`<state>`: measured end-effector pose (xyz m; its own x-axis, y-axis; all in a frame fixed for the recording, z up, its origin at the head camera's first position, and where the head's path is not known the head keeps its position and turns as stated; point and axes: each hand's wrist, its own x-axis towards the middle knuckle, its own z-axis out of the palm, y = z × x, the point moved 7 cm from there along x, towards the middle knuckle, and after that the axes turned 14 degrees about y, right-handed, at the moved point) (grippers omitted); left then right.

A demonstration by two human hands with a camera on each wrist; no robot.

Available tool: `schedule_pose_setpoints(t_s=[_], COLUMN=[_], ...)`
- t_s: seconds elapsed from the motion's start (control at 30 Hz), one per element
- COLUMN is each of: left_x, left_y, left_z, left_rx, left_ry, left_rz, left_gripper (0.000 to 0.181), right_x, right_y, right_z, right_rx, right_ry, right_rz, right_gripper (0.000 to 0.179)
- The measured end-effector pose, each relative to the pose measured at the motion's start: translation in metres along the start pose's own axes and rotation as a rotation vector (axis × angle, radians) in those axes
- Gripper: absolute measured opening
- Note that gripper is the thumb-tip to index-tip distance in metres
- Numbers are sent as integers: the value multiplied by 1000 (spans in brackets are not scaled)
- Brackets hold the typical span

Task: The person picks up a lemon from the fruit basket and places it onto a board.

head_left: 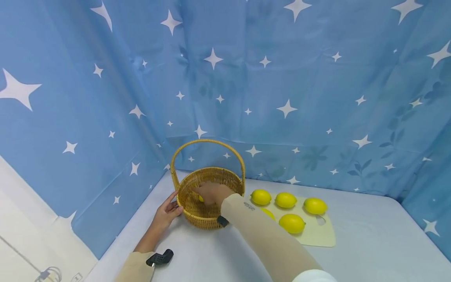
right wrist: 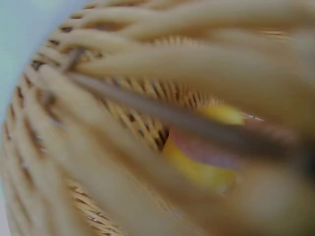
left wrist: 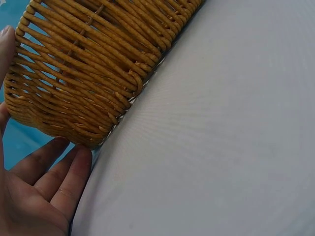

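A round wicker basket [head_left: 202, 223] with a tall arched handle stands upright on the white table. My left hand [head_left: 165, 214] rests against its left side, with extended fingers touching the weave; in the left wrist view the fingertips [left wrist: 78, 160] meet the wall low down. Reaching over the front rim, my right hand [head_left: 213, 192] is inside the basket and holds a yellow lemon [head_left: 200, 198] near the bottom. Through the blurred weave in the right wrist view, fingers lie across that lemon [right wrist: 197, 172]. Most of the grip is hidden.
Right of the basket, a cream cutting board [head_left: 322, 237] bears several lemons [head_left: 292, 223], one partly hidden by my right sleeve [head_left: 267, 235]. Blue curtains [head_left: 317, 129] with white stars hang behind and to the left. A cable [head_left: 53, 270] lies at the lower left.
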<state>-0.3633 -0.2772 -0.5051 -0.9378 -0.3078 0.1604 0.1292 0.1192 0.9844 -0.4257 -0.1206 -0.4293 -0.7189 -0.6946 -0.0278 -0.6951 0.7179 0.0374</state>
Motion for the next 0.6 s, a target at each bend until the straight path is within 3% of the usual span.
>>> schedule_pose_setpoints(t_s=[0.2,0.6], left_x=[1,0], left_y=[2,1], left_z=[2,0], left_rx=[-11,-3], left_ry=[-18,-24], left_rz=[3,30], left_gripper=[68,68], right_x=[-6,-15], right_y=[3,27], right_z=[-2,-2], right_rx=[10,98], right_ry=[73,97], right_rz=[-37,7], right_gripper=[43,46])
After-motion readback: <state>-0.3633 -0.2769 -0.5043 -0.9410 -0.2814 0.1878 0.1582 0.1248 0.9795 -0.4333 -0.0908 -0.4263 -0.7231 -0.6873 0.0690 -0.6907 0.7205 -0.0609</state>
